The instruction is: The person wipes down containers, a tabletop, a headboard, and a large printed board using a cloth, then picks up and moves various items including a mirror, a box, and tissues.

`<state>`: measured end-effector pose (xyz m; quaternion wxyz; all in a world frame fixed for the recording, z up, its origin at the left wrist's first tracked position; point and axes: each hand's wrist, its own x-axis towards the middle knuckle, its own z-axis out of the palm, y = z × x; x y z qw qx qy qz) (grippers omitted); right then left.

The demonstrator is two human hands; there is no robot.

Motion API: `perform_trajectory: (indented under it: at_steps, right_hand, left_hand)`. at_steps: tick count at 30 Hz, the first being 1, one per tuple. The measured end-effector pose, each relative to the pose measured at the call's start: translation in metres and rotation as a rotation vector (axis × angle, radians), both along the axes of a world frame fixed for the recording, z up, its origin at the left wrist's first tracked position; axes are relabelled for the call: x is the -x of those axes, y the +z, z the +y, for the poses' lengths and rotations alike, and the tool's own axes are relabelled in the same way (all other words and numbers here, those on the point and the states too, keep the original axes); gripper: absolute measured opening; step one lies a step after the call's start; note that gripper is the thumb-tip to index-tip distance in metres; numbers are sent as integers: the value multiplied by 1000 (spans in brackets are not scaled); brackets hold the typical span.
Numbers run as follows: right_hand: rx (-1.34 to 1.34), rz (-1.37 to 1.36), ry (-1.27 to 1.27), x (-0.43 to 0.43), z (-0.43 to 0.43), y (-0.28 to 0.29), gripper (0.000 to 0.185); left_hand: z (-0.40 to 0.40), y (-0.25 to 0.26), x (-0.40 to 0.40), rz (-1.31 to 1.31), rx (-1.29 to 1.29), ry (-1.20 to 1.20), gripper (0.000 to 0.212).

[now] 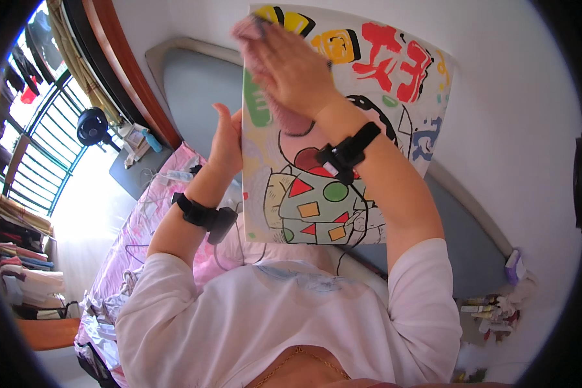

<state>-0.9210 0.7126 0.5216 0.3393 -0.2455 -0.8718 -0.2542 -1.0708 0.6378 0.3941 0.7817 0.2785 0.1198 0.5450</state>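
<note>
A painted canvas (327, 203) stands before me, showing a cartoon figure in patterned clothes and bold painted lettering in red, yellow and green. My left hand (227, 140) holds its left edge, thumb raised in front and the other fingers partly hidden by the canvas. Across its upper left part lies my right hand (296, 68), pressing a pink cloth (288, 119) against the painted face. Part of the cloth sticks out past the canvas's left edge near the top. Each forearm wears a black strapped device, one on the left wrist (208, 218) and one on the right wrist (344, 150).
Behind the canvas is a grey padded headboard (199, 82) against a white wall. A bed with a pink patterned sheet (140, 233) lies to the left, with cables on it. A black fan (92, 126), a barred window and folded clothes (26, 262) are further left.
</note>
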Motion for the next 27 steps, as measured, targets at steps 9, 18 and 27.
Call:
perform_trajectory:
  at_steps: [9, 18, 27]
  right_hand:
    - [345, -289, 206, -3, -87, -52, 58]
    - [345, -335, 118, -13, -94, -29, 62]
    - [-31, 4, -333, -176, -65, -36, 52]
  left_hand:
    - [-18, 22, -5, 8, 187, 252, 74]
    - [-10, 34, -1, 55, 89, 349, 79]
    - [-7, 29, -6, 201, -24, 125, 61]
